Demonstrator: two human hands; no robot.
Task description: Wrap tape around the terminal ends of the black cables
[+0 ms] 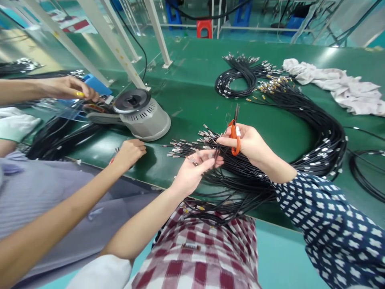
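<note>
In the head view my left hand [195, 168] is closed around a few thin black cables with small silver connector ends, palm turned up. My right hand [252, 144] holds orange-handled scissors [235, 140], blades pointing up and away from me. Its thumb and fingers also come close to the cables at my left hand; whether they touch is hard to tell. Beneath both hands lies a large bundle of black cables [327, 132], curving round to the right, its silver ends [180, 146] at the left and yellowish ends [276, 84] at the back.
A coiled cable bundle [221, 82] and a crumpled whitish cloth [337, 80] lie farther back on the green table [186, 92]. To the left stands a grey tape dispenser [150, 120], with a co-worker's hands [132, 152] beside it. White posts [156, 32] rise behind.
</note>
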